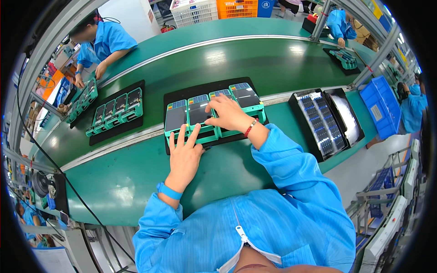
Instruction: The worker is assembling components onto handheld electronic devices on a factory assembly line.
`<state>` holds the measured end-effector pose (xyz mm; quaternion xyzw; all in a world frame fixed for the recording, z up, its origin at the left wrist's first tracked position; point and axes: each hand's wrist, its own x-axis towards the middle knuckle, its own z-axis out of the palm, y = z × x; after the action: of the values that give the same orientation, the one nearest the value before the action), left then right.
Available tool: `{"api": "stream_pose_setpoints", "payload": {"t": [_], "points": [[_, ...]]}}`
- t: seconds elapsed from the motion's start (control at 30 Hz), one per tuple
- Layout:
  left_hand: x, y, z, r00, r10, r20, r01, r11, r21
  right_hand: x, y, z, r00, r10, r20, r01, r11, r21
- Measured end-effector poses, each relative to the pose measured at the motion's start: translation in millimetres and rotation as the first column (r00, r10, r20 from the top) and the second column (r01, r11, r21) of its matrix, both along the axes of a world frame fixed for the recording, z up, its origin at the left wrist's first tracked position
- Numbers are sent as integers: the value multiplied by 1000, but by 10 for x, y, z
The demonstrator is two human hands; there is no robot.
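Note:
A black mat (236, 83) carries a row of several handheld keypad terminals in green frames, with dark screens and coloured keys. My left hand (184, 157) lies at the near edge of the leftmost terminal (176, 116) and its neighbour, fingers stretched out and touching the frames. My right hand (231, 114) reaches over the row, with thumb and forefinger apart on the screen of the second terminal (197, 109). It covers much of the third terminal. At the right end, another terminal (246, 96) lies uncovered. Neither hand visibly holds anything.
The mat straddles a metal rail between my green bench (114, 195) and the green conveyor (182, 68). To the right are a black tray of dark parts (321, 123) and a blue crate (380, 107). Another mat with green frames (119, 109) lies left, near a co-worker (107, 43).

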<state>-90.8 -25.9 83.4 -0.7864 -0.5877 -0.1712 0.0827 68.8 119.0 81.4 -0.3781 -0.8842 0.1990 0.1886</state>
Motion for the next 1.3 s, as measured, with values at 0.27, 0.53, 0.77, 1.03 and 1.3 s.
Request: {"api": "stream_pose_setpoints", "payload": {"t": [0.27, 0.53, 0.77, 1.03, 1.3], "points": [[-4, -74, 220, 665, 174, 726, -70, 983, -171, 130, -270, 2, 927, 211, -310, -136, 959, 247], [261, -50, 226, 566, 138, 813, 82, 971, -222, 352, -741, 257, 808, 180, -561, -151, 984, 98], [467, 115, 115, 915, -23, 403, 6, 999, 44, 592, -430, 28, 747, -86, -659, 369, 879, 303], [607, 279, 32, 995, -94, 36, 92, 995, 49, 515, -363, -285, 846, -187, -500, 390, 856, 340], [610, 322, 34, 995, -91, -52, 88, 995, -44, 745, -48, -58, 921, -255, -295, 327, 918, 227]]}}
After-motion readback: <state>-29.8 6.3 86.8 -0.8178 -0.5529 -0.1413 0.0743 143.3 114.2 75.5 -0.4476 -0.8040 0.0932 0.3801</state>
